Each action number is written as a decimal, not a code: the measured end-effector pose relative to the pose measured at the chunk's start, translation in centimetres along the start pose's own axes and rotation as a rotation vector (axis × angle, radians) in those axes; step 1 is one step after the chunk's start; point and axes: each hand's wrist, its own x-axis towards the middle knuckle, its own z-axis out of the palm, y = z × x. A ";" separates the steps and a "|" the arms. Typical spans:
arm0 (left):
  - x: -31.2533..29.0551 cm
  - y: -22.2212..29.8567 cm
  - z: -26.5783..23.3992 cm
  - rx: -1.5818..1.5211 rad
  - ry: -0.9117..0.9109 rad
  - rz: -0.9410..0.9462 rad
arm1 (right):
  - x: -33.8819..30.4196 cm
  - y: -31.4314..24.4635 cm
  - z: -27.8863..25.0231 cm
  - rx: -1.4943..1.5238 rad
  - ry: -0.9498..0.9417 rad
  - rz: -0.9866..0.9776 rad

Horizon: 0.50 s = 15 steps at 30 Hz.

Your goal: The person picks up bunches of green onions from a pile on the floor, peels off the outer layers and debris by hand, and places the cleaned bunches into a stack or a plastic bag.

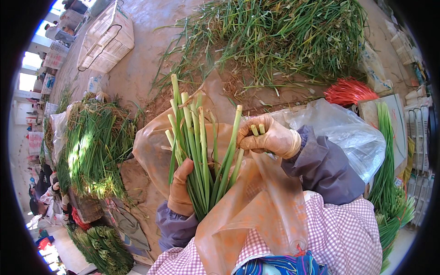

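My left hand (181, 187), in a tan glove, is closed round the lower part of a loose bunch of green chive-like stalks (197, 137), their pale ends pointing up and fanning apart. My right hand (270, 136), gloved too and banded at the wrist, is curled beside the bunch's right side. Two short stalk ends (258, 129) poke out between its fingers, and a longer stalk (236, 121) stands against the fingertips. A translucent orange-brown plastic apron (247, 220) covers my lap beneath the bunch. The stalks' lower ends are partly hidden by it.
A large heap of loose green stalks and leaves (284, 41) lies ahead. Another pile (96, 146) is at the left, with tied bundles (103, 250) below it. Red ties (350, 91), clear plastic (343, 133) and a long green bundle (385, 174) are at the right. A white crate (107, 39) stands far left.
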 end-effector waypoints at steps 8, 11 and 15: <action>0.0 0.1 -1.2 0.046 -0.130 0.066 | 1.8 -0.3 -4.3 -0.996 0.568 -0.533; -0.5 -0.1 -0.2 0.054 -0.187 0.076 | 1.1 -1.3 -6.9 -0.415 0.799 -0.433; -0.3 -0.3 -0.1 0.015 -0.099 0.085 | -1.5 -3.4 -2.1 -0.193 0.405 -0.207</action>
